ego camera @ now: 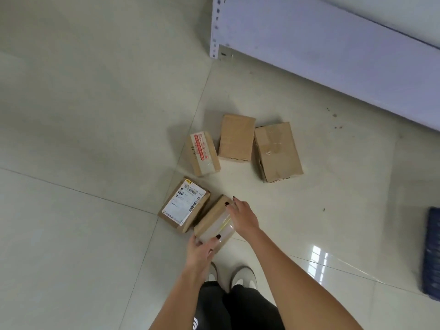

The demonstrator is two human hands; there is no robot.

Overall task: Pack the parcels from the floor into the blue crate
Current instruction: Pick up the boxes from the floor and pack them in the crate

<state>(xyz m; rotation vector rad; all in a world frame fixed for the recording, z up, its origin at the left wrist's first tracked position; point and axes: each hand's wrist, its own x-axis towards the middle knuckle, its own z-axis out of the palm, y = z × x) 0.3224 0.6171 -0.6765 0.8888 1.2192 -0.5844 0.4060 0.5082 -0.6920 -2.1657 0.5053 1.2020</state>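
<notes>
Tiled floor (95, 139) — five parcels (215, 220)

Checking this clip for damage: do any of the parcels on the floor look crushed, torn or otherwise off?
The largest box, farthest right, looks dented, with wrinkled tape on top and a creased left edge. The other four boxes look intact, just scattered at odd angles.

Five brown parcels are on the floor (83, 139): one with red tape (204, 154), one plain (236, 138), one big (277, 152), one with a white label (184, 205), one with clear tape (215, 222). Two hands, left (202, 248) and right (242, 216). Two shoes (242, 277). One blue crate (431, 253). One shelf (333, 55).
</notes>
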